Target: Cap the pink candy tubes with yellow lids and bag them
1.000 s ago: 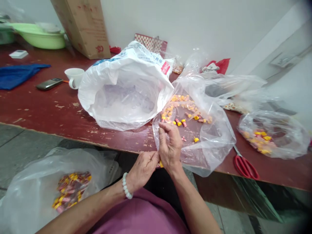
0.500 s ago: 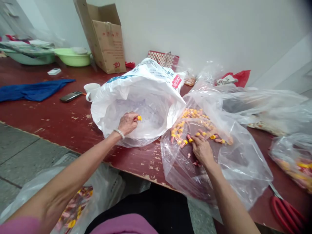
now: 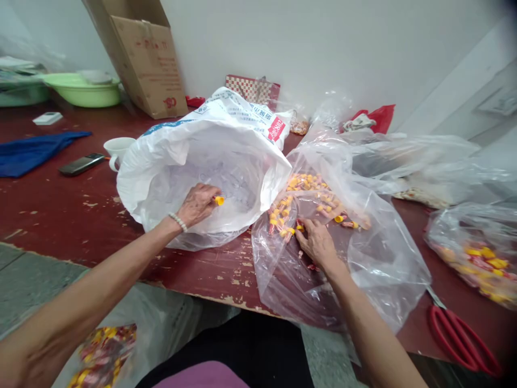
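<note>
Pinching a small yellow-capped piece (image 3: 218, 201) in its fingertips, the left hand (image 3: 196, 205) is reaching deep into the white sack (image 3: 173, 156) on the surface (image 3: 60, 199), arm stretched forward, wrist low. Judging by this, the piece is being dropped there; the release calls only for opening the fingers. The right hand (image 3: 319, 245) is lying palm-down inside the clear bag (image 3: 379, 258), fingers curled among loose pieces (image 3: 307, 196), its grip closing on one, though whether anything is held cannot be told.

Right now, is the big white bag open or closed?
Open. The big white plastic bag gapes wide toward the camera, and the left hand reaches inside its mouth, holding a small yellow-tipped piece.
</note>
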`<action>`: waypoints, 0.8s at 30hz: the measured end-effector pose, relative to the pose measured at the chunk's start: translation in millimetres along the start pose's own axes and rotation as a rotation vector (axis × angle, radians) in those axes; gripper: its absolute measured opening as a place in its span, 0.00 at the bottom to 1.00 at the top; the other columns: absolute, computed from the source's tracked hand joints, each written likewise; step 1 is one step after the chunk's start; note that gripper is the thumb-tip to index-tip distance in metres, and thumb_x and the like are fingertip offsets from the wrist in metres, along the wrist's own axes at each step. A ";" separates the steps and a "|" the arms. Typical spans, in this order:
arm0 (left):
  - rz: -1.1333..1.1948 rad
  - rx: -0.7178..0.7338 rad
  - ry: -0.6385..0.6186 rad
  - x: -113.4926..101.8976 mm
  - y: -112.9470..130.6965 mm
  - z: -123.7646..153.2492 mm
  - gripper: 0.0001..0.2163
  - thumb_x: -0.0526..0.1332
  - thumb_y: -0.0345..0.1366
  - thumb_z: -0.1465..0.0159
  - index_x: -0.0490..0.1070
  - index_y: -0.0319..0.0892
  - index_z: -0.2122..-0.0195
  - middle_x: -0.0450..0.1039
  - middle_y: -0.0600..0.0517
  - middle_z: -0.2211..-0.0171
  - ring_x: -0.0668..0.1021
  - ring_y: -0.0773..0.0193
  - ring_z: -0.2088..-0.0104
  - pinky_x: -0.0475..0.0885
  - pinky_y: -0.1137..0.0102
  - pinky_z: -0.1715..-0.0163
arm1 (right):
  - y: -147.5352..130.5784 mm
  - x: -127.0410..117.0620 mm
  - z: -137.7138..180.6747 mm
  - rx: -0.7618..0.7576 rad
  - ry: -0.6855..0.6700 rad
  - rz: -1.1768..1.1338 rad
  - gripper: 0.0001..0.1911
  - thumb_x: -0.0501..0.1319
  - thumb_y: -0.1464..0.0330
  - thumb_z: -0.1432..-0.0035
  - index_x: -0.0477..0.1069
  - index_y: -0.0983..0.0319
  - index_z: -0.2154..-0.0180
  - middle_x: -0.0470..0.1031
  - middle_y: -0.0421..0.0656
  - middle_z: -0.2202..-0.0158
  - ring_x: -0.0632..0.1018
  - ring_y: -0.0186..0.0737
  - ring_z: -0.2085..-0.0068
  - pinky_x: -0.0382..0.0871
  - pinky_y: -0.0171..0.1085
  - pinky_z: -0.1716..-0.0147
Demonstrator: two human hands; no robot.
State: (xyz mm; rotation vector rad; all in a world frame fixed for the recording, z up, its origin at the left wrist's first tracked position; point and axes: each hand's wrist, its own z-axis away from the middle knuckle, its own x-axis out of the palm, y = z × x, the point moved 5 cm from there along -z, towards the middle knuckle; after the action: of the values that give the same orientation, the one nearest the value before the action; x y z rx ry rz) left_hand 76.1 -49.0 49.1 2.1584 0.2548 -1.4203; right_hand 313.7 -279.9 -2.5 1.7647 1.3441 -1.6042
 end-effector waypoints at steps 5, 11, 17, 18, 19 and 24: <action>0.748 -0.276 -0.056 -4.7 46.3 66.2 0.18 0.59 0.43 0.42 0.69 0.39 0.54 0.73 0.50 0.65 0.74 0.63 0.66 0.68 0.68 0.63 | -1.8 -11.3 4.8 0.129 0.103 -0.097 0.17 0.51 0.73 0.46 0.72 0.66 0.57 0.74 0.52 0.60 0.73 0.45 0.57 0.64 0.42 0.55; 1.016 -0.387 -0.289 17.8 87.7 113.3 0.19 0.65 0.41 0.47 0.73 0.36 0.57 0.72 0.51 0.68 0.72 0.66 0.70 0.68 0.71 0.68 | -65.1 -46.1 59.2 0.115 0.048 -0.607 0.16 0.50 0.64 0.40 0.69 0.63 0.54 0.75 0.44 0.66 0.74 0.37 0.67 0.69 0.37 0.66; 1.072 -0.318 -0.394 14.6 107.8 123.6 0.17 0.67 0.38 0.48 0.76 0.37 0.58 0.74 0.51 0.66 0.72 0.65 0.67 0.68 0.70 0.64 | -137.1 -69.0 98.0 -0.231 -0.027 -0.714 0.14 0.51 0.73 0.40 0.71 0.59 0.56 0.72 0.43 0.58 0.73 0.37 0.55 0.66 0.39 0.54; 1.092 -0.323 -0.400 12.6 109.8 124.9 0.17 0.67 0.38 0.48 0.76 0.37 0.58 0.73 0.51 0.67 0.72 0.65 0.67 0.68 0.71 0.64 | -139.6 -70.8 99.4 -0.251 -0.021 -0.699 0.15 0.51 0.74 0.40 0.70 0.59 0.55 0.72 0.43 0.58 0.73 0.37 0.55 0.66 0.39 0.53; 1.105 -0.333 -0.398 10.7 111.1 126.1 0.16 0.67 0.37 0.49 0.76 0.38 0.59 0.73 0.52 0.68 0.72 0.66 0.68 0.69 0.72 0.66 | -140.8 -72.4 100.3 -0.265 -0.019 -0.690 0.15 0.51 0.74 0.40 0.71 0.59 0.55 0.71 0.44 0.58 0.73 0.36 0.55 0.66 0.38 0.54; 1.152 -0.265 -0.444 10.0 121.4 131.7 0.15 0.66 0.38 0.47 0.75 0.36 0.61 0.68 0.54 0.76 0.65 0.72 0.78 0.63 0.77 0.81 | -153.1 -78.5 110.4 -0.391 -0.077 -0.614 0.18 0.50 0.76 0.42 0.70 0.60 0.53 0.71 0.45 0.60 0.73 0.37 0.59 0.69 0.38 0.58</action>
State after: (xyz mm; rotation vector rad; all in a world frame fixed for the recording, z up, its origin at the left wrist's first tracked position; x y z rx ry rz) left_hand 28.8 -221.8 41.0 1.2745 -0.7942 -0.9998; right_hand 136.2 -328.5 86.5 1.1049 2.1244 -1.5137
